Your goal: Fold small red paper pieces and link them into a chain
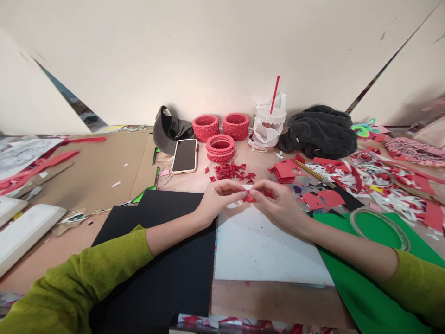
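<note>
Two hands meet over the white sheet (257, 246): your left hand (217, 199) and right hand (278, 204) both pinch one small red paper piece (249, 198) between fingertips. Just beyond that grip lies the red triangle pile (231, 170).

Bright, even indoor light falls softly across the worktop (104, 167) with only faint shadows and no glare, the centre sharp, while wide-angle distortion bends and stretches the wall (222, 51) and edges outward.
</note>
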Demonstrator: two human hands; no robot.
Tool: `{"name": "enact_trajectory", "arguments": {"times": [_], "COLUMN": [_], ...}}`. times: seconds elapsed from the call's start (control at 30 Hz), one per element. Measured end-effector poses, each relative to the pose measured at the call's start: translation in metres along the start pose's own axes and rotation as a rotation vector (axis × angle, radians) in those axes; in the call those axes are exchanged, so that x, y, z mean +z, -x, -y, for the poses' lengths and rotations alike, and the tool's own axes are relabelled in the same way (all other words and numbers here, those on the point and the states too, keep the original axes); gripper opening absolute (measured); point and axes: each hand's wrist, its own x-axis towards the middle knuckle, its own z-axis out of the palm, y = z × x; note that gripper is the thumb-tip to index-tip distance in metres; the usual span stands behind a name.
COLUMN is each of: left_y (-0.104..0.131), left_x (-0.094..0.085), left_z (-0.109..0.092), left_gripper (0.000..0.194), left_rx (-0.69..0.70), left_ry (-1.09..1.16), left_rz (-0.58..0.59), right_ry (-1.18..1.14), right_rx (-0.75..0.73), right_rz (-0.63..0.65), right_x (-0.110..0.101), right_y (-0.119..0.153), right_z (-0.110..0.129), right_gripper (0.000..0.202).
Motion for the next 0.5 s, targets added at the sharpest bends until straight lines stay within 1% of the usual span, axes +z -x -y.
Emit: {"name": "enact_trajectory", "arguments": {"times": [0.07,0.13,0.2,0.27,0.33,0.4,0.5], "left_y": [0.0001,0.0000,-0.0003,-0.0010,-0.0018,-0.0024,-0.0026], "left_x": [0.0000,0.0000,-0.0001,-0.0006,-0.0014,-0.0026,-0.0040], "left_z": [-0.0004,0.0001,0.0014,0.0030,0.0042,0.0049,0.0049], "left_gripper": [0.020,0.019,0.020,0.023,0.028,0.033,0.034], "left_rx": [-0.008,-0.014,-0.013,-0.007,-0.015,-0.034,-0.049], "left_ry": [0.028,0.053,0.074,0.096,0.097,0.076,0.051], "left_rz": [-0.018,-0.012,-0.009,-0.022,-0.031,-0.027,-0.026], "right_ry": [0.009,0.007,0.007,-0.018,-0.114,-0.259,-0.414], "right_rx": [-0.007,-0.022,-0.018,0.019,0.072,0.118,0.159], "right_rz": [0.029,0.043,0.005,-0.029,-0.024,-0.002,0.033], "right_x": [0.0010,0.0013,0.0005,-0.0010,-0.0025,-0.0033,-0.0030], "right_y": [0.0000,0.0002,0.0003,0.0000,-0.0010,-0.0022,-0.0039], "right_z": [0.0000,0.0003,0.0009,0.0014,0.0012,-0.0003,-0.0048], "right_gripper": [0.014,0.013,0.014,0.017,0.020,0.023,0.024]}}
